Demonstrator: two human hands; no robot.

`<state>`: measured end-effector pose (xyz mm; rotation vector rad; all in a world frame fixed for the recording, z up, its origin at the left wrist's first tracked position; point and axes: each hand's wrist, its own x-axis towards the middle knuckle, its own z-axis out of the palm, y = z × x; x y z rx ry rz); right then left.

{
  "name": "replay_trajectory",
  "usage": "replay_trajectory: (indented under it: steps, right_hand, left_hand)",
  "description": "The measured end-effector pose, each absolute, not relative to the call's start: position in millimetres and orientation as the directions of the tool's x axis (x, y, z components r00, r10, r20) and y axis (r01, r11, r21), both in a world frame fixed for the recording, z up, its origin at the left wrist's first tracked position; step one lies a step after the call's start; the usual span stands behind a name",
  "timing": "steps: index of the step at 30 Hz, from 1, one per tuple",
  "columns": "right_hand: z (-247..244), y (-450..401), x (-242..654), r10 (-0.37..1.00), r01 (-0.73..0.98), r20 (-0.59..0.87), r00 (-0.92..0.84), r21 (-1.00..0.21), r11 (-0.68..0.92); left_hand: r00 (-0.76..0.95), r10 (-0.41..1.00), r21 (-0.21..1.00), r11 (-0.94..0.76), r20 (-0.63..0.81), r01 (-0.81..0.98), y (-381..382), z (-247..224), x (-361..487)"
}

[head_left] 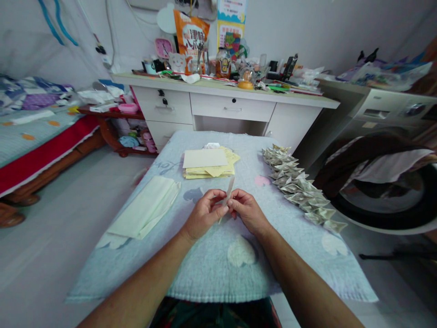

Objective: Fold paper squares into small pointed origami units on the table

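My left hand (208, 210) and my right hand (246, 208) meet over the middle of the cloth-covered table. Between their fingertips they pinch a narrow folded strip of paper (231, 186), held upright and slightly tilted. Just beyond my hands lies a stack of yellowish paper (208, 172) with a pale card-like sheet (205, 158) on top. To the left of my left hand rests a pale green folded paper bundle (145, 207). Off to the right runs a long row of pointed folded-paper pieces (295, 184). The lower end of the strip is partly hidden by my fingers.
A light blue patterned cloth (211, 273) covers the table. Behind it stands a white desk (235, 107) crowded with a jar (223, 64), an orange bag (191, 38) and small items. A washing machine (382, 114) with its door open is at right, a bed (44, 136) at left.
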<state>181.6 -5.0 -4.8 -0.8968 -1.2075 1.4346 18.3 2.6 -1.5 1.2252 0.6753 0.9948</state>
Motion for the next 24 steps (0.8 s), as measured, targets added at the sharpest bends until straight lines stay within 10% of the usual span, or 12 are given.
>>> replay_trajectory:
  steps: [24]
  right_hand:
    - [-15,-5,171,0.977,0.035,0.208,0.038,-0.978,0.207]
  left_hand:
    - [0.299,0.837,0.792,-0.537,0.458,0.290,-7,-11,28]
